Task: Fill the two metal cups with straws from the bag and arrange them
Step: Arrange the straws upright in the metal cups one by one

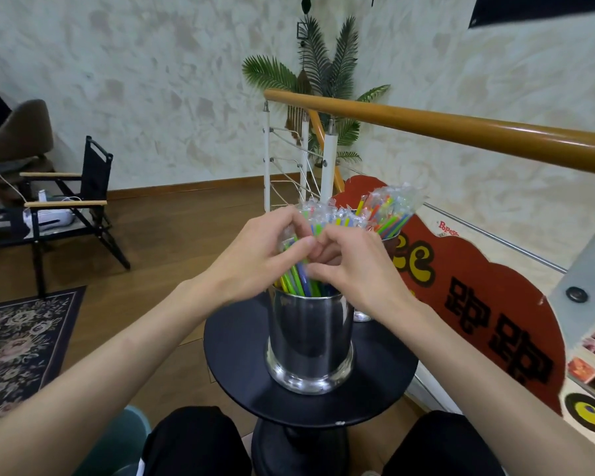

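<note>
steel-bright, the near metal cup (310, 341) stands on a round black table (234, 352), packed with wrapped coloured straws (301, 281). left hand (255, 259) and right hand (354, 266) curl round that bunch — fingers pinching it together above the rim. far metal cup (390, 243) behind the right hand holds more straws.

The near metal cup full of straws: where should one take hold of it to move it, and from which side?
Probably grip the near metal cup round its straight middle wall, from the side nearest the person. It stands upright on the round black table, the straws block its mouth, and the base flares wider.
</note>
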### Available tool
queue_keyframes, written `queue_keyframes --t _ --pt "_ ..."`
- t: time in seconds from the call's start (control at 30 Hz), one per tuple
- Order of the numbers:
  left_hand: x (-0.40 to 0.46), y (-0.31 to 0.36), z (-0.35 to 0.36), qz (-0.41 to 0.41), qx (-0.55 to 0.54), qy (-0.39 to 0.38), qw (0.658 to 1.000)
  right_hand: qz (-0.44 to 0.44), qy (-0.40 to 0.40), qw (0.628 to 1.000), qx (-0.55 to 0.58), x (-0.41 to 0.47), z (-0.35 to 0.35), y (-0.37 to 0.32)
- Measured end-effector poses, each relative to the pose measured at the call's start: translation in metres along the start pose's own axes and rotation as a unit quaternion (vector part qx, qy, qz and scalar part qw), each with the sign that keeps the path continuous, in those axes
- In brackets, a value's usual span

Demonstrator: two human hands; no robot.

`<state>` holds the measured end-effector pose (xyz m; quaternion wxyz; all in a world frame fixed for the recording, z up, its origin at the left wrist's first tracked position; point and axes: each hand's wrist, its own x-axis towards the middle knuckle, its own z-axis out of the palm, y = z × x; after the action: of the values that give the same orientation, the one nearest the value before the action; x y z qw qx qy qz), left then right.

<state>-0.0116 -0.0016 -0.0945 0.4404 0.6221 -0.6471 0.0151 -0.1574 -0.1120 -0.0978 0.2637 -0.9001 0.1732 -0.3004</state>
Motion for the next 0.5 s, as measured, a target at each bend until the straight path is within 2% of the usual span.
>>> queue_keyframes --t 0.13,0.23,0.3,0.37,0.5 --pt "0.001 -0.005 0.000 0.009 0.075 0.015 0.997 -0.042 -0.018 0.999 0.000 -0.009 -0.018 0.002" --pt "0.003 -0.004 0.000 0.016 0.135 0.006 0.991 -0.047 0.021 0.998 -0.022 -0.017 -0.030 0.008" --pt "0.006 -0.002 0.000 0.039 0.216 -0.011 0.976 -0.046 0.051 0.997 -0.021 -0.024 -0.034 0.014" --pt "0.008 -0.001 0.001 0.072 0.286 -0.017 0.955 -0.030 0.075 0.997 -0.021 -0.028 -0.034 0.020" --pt "0.010 0.002 0.005 0.086 0.345 -0.024 0.934 0.045 0.095 0.992 -0.067 -0.025 -0.033 0.031"
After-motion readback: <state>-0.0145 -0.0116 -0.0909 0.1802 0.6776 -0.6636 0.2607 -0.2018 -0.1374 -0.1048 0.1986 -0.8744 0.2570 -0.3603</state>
